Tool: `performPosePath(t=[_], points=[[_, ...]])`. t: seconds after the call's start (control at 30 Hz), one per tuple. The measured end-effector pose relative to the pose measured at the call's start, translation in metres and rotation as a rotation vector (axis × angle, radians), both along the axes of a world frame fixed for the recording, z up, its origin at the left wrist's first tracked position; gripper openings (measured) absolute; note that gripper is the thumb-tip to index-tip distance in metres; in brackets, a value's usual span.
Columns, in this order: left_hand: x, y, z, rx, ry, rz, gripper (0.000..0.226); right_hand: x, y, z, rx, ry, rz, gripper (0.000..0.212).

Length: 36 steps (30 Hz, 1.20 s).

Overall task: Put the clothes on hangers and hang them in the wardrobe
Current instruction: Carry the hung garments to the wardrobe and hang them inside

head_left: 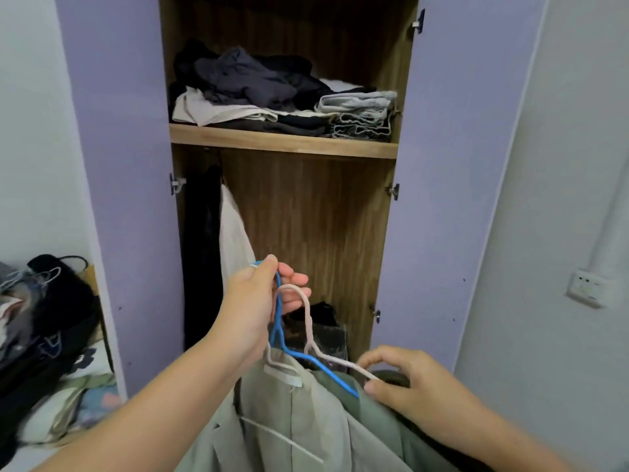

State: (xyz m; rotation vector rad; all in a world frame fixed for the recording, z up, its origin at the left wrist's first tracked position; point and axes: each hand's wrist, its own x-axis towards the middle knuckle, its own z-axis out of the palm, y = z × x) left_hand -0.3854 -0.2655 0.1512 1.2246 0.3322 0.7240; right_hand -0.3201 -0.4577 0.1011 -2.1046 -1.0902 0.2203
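Observation:
In front of the open wardrobe [306, 206], my left hand [262, 301] grips the hooks of a blue hanger [308, 361] and a pale pink hanger [308, 315]. A light grey-green jacket [289, 424] hangs from the hangers, with a greener garment [374, 413] behind it. My right hand [405, 379] pinches the pink hanger's right shoulder arm beside the green garment. A white hanger [282, 437] shows inside the jacket.
A black garment [202, 250] and a white one [235, 240] hang at the wardrobe's left. The wooden shelf [282, 141] above bears folded clothes. Lilac doors [119, 165] stand open on both sides. A heap of clothes and hangers [44, 335] lies at the left. A wall socket [587, 287] is at the right.

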Motion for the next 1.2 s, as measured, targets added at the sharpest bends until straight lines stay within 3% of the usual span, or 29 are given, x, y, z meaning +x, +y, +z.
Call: performPosePath(t=[0.1, 0.3, 0.53, 0.7, 0.83, 0.97, 1.13, 1.2], points=[[0.03, 0.014, -0.002, 0.03, -0.009, -0.044, 0.037, 0.023, 0.01, 0.001, -0.03, -0.092, -0.053, 0.027], [0.098, 0.066, -0.005, 0.165, -0.015, -0.112, 0.035, 0.085, 0.045, 0.009, 0.006, -0.132, -0.122, 0.017], [0.172, 0.104, 0.0, 0.174, 0.02, -0.313, 0.032, 0.146, 0.077, 0.026, 0.045, -0.075, -0.222, 0.039], [0.229, 0.115, -0.005, 0.128, 0.09, -0.368, 0.031, 0.203, 0.088, 0.028, 0.13, -0.019, -0.269, 0.025], [0.272, 0.119, -0.006, 0.158, 0.052, -0.298, 0.032, 0.259, 0.096, 0.027, 0.162, 0.018, -0.302, 0.03], [0.317, 0.118, -0.004, 0.229, 0.046, -0.183, 0.024, 0.304, 0.118, 0.026, 0.18, -0.001, -0.225, 0.033], [0.354, 0.117, 0.019, 0.222, 0.049, -0.208, 0.035, 0.34, 0.153, 0.02, 0.092, -0.081, -0.122, 0.021], [0.368, 0.121, 0.027, 0.212, 0.022, -0.2, 0.035, 0.352, 0.16, 0.023, 0.069, -0.018, -0.071, 0.012]])
